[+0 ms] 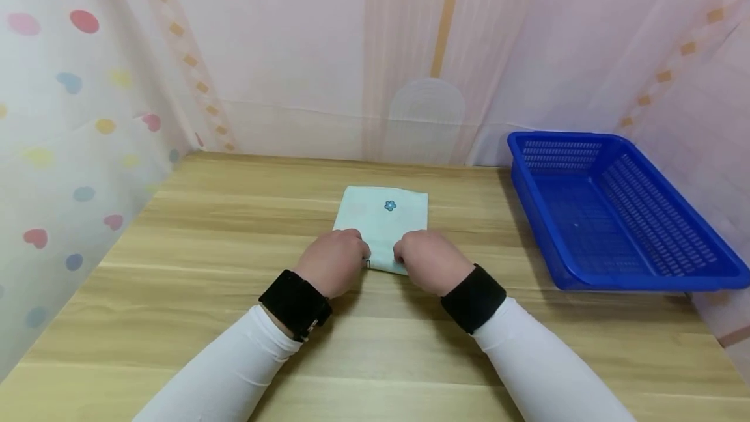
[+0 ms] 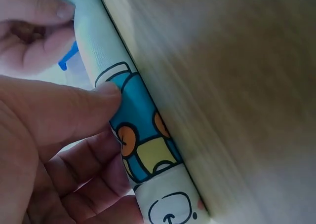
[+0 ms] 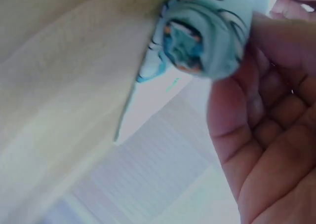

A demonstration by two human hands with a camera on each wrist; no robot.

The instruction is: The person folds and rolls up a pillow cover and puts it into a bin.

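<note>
Hands (image 1: 335,262) partly hide the rolled cloth (image 1: 381,225)

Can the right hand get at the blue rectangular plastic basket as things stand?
Probably yes: the right hand has only light wooden tabletop between it and the blue basket to its right, though it would first have to release the pale mint-green, partly rolled cloth.

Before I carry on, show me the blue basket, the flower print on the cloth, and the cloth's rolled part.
Blue plastic basket (image 1: 609,223), head view: bare inner floor.
Blue flower print (image 1: 390,206), head view: its centre.
Cloth roll (image 3: 185,47), right wrist view: its coiled end.
</note>
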